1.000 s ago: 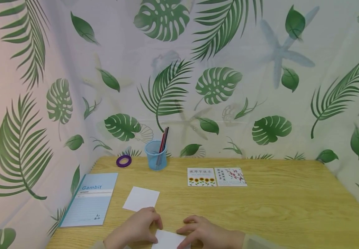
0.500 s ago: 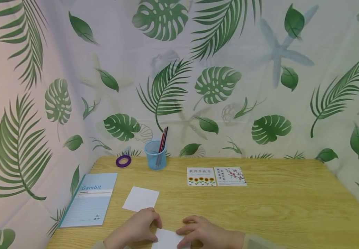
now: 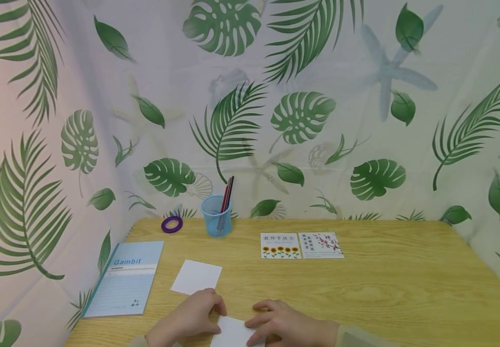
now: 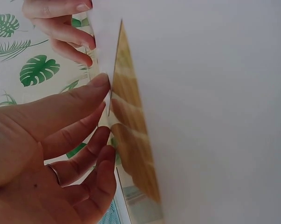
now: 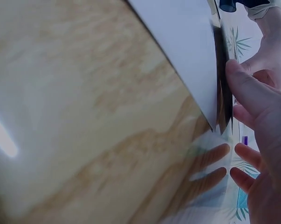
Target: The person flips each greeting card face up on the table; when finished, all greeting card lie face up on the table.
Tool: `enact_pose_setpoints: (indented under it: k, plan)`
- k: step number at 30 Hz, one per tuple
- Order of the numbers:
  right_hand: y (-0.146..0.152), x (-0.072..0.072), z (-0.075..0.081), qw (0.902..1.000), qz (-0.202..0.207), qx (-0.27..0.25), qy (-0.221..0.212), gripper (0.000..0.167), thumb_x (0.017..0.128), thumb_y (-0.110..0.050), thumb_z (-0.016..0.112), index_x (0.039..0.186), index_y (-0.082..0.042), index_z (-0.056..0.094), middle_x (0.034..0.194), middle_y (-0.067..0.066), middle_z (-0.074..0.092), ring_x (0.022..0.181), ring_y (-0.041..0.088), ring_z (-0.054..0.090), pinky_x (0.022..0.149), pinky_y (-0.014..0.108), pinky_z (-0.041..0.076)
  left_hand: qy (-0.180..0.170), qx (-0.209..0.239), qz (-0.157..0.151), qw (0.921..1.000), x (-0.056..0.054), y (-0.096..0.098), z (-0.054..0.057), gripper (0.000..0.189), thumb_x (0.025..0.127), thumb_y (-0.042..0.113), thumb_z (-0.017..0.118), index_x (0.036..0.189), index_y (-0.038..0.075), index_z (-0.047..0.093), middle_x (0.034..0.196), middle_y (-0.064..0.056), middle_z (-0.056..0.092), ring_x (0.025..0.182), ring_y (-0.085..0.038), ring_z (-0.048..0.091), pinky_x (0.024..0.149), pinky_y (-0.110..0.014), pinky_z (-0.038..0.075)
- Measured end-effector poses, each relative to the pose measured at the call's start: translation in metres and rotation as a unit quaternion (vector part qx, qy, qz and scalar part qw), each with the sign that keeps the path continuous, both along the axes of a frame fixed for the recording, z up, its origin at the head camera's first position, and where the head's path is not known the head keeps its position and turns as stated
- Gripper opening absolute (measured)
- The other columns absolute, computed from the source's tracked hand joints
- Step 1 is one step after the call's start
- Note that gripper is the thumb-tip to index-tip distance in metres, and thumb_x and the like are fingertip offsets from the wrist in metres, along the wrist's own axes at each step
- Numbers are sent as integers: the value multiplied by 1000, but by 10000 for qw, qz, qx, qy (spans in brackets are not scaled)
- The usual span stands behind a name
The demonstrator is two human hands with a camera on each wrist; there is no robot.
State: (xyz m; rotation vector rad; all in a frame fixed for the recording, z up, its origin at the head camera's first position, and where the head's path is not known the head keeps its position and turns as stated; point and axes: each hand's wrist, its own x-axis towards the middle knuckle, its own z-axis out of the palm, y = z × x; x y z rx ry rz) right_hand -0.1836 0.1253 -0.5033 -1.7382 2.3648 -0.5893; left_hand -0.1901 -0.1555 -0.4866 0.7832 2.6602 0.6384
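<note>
At the near edge of the head view, a white sheet of paper (image 3: 230, 332) lies between my two hands. My left hand (image 3: 191, 315) pinches its left side with curled fingers, the thumb at the edge in the left wrist view. My right hand (image 3: 290, 325) holds the right side, with thumb and index finger at the paper and other fingers spread over the table. Both wrist views show a narrow wedge-shaped gap beside the white paper (image 4: 215, 102), with wood showing through it in the left one. The paper's near part is cut off in the head view.
A second white square sheet (image 3: 196, 277) lies just beyond my left hand. Farther left is a blue notebook (image 3: 124, 279). Purple tape (image 3: 172, 224) and a blue mesh cup (image 3: 217, 217) of pencils stand at the back, with two printed cards (image 3: 280, 246) to their right.
The far edge of the held paper has shifted very slightly away from me. Both hands stay nearly in place, and the head view has moved a touch.
</note>
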Motion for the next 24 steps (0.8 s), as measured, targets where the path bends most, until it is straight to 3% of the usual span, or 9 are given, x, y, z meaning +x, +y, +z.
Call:
enact_pose_setpoints:
  k: [9, 17, 24]
  plan:
    - [2, 1, -1, 9991, -7, -394, -145, 27, 101, -29, 57, 124, -22, 69, 133, 1, 65, 125, 26, 57, 102, 41, 50, 73, 103, -169, 9998, 2, -1, 3, 26, 72, 20, 87, 92, 19, 70, 89, 13, 60, 83, -1, 51, 82, -26, 50]
    - [5, -1, -3, 9963, -84, -824, -230, 29, 103, -26, 52, 126, -19, 69, 128, 0, 68, 120, 18, 60, 101, 34, 51, -214, 269, -137, 9993, 2, -4, 3, 30, 78, 28, 84, 103, 16, 74, 92, 12, 62, 81, -1, 50, 76, -23, 48]
    - [7, -1, -1, 9934, -323, -1045, -352, 28, 103, -18, 52, 126, -16, 68, 122, -3, 71, 114, 15, 62, 99, 30, 53, -652, 444, -116, 9968, 3, -6, 5, 37, 88, 38, 73, 114, 12, 74, 92, 10, 60, 77, -3, 47, 69, -20, 44]
